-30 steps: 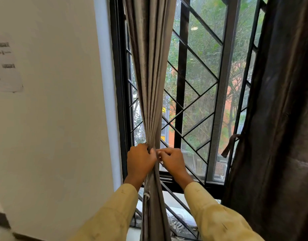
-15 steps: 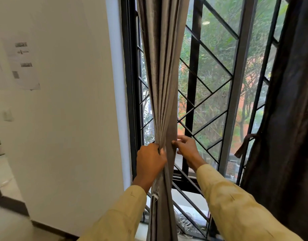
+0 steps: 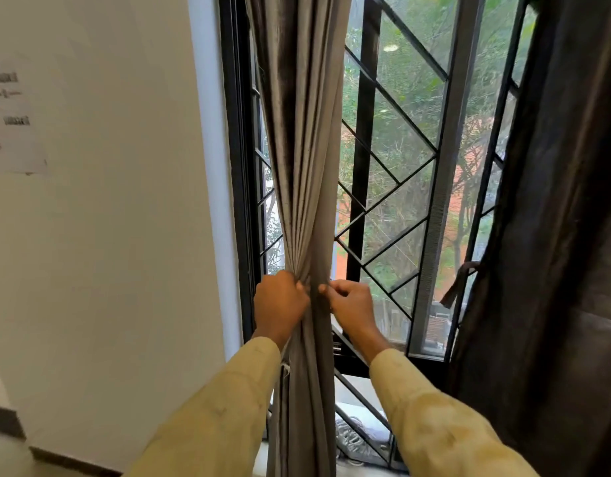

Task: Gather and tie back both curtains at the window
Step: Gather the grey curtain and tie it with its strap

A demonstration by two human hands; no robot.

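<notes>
Grey pleated folds of the left curtain (image 3: 304, 149) hang bunched at the left side of the window (image 3: 361, 166) — your left hand (image 3: 280, 304) grips the bundle and your right hand (image 3: 352, 304) pinches its right edge. At the far right hangs the dark right curtain (image 3: 555, 235), a strap (image 3: 459, 284) dangling at its inner edge. Print on the wall paper (image 3: 15, 122) is too blurred to read.

Two curtains: one grey pleated fabric curtain (image 3: 304, 166), one dark brown fabric curtain (image 3: 559, 235). One white printed paper sheet (image 3: 16, 132), upper left.
</notes>
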